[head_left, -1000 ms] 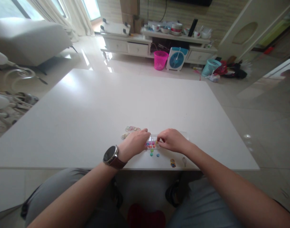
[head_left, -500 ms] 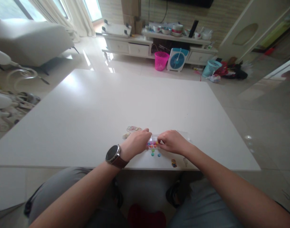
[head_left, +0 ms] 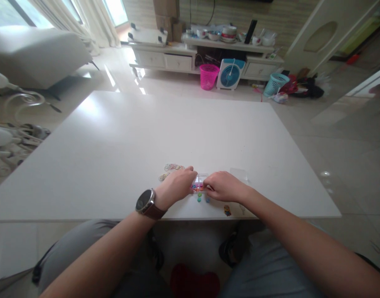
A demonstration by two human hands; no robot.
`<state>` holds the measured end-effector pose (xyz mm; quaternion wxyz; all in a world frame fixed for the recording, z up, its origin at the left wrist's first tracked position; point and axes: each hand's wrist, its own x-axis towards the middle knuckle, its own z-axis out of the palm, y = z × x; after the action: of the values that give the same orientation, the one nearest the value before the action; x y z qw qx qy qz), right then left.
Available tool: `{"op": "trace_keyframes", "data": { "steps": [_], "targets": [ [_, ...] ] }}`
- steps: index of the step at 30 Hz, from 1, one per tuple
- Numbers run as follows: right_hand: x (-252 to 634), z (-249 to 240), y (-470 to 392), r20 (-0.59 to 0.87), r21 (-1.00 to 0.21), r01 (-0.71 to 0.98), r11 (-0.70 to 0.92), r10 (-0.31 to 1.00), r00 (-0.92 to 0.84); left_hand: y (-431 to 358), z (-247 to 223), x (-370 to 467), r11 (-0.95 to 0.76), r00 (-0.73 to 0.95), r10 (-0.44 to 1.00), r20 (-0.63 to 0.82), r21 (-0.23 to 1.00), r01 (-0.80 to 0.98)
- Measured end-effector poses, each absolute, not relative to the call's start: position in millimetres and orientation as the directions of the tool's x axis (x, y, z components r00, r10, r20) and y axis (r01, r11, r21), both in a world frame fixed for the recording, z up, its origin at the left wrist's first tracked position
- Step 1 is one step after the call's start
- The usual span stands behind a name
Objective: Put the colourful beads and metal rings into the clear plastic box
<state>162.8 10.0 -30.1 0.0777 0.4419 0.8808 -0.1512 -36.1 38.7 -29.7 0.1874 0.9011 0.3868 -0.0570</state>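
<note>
Near the tabletop's front edge, both hands stay put, left hand and right hand fingers pinched on the clear bead box.

No readable text, labels, brands or numbers anywhere. Watch face at lower centre dark and blank. Sticker near the table front edge bears only a cartoon figure, too small for lettering. Fan at upper centre shows no legible marking.
</note>
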Motion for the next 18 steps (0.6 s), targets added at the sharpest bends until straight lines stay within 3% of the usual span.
{"op": "trace_keyframes", "data": {
  "steps": [6,18],
  "targets": [
    [169.5,-30.5,11.3,-0.233,-0.146,0.854,0.499,0.822,-0.519,38.0,-29.4,-36.7,-0.631,0.691,0.68,-0.247,0.283,0.722],
    [164.3,-24.9,11.9,-0.275,-0.147,0.846,0.512,0.8,-0.533,39.0,-33.9,-37.0,-0.644,0.698,0.676,-0.234,0.273,0.715]
  ]
}}
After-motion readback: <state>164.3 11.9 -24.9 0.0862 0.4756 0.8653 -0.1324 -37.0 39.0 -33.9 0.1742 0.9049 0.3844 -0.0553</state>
